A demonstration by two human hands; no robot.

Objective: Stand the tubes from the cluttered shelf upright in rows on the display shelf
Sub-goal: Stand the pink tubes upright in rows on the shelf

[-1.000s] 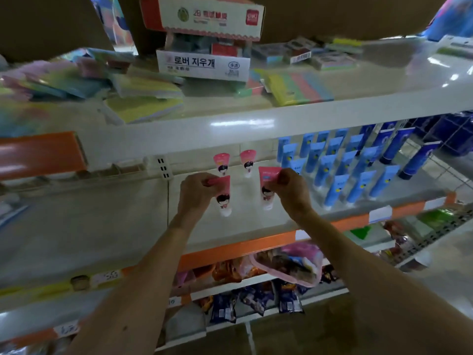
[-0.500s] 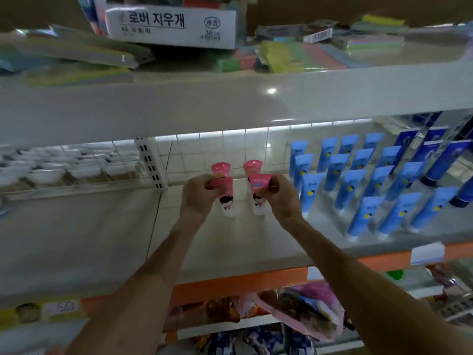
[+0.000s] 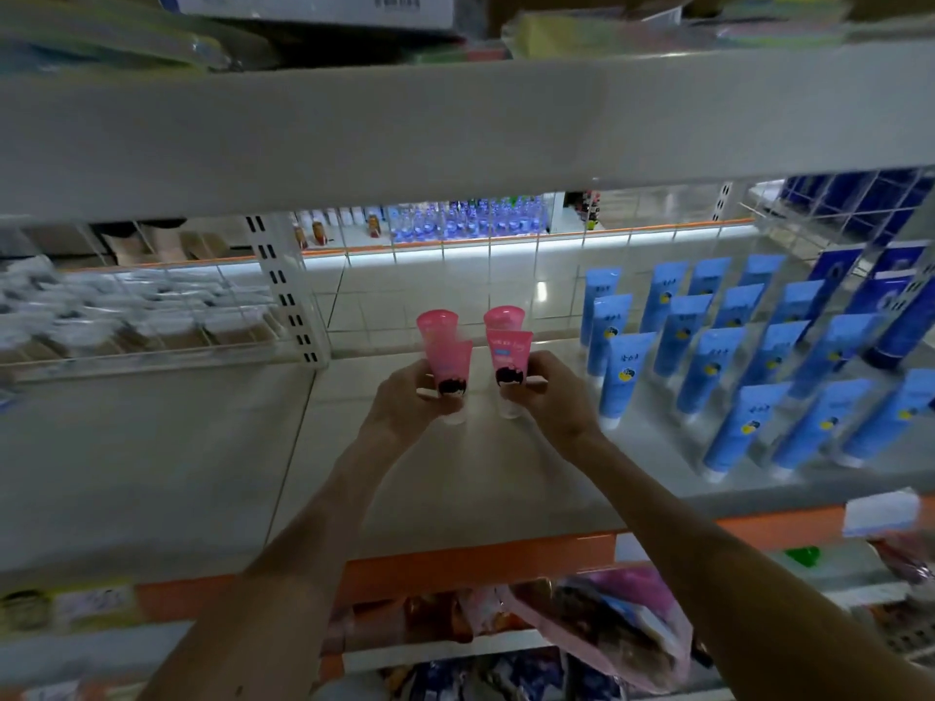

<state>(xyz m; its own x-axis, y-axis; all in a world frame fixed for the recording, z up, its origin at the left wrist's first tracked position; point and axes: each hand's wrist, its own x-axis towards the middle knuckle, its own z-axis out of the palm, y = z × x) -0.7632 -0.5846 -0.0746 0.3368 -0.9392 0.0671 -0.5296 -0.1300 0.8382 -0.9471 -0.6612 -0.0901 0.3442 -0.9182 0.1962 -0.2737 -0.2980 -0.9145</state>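
Gripping upright pink tubes [image 3: 452,364], one each: left hand [image 3: 399,404], right hand [image 3: 554,397].

pink tubes [image 3: 508,354]: blue and dark print is being shown, too blurred to be read
blue tubes [image 3: 625,366]: small lettering above a yellow mark, not being resolved
box [image 3: 324,7]: dark lettering is being cut off at the top edge, unreadable
shelf-edge tag [image 3: 880,513]: nothing is being made out

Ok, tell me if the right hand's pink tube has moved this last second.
Yes: the held tube went left, away from the blue tubes, lining up before the rear pink tube.
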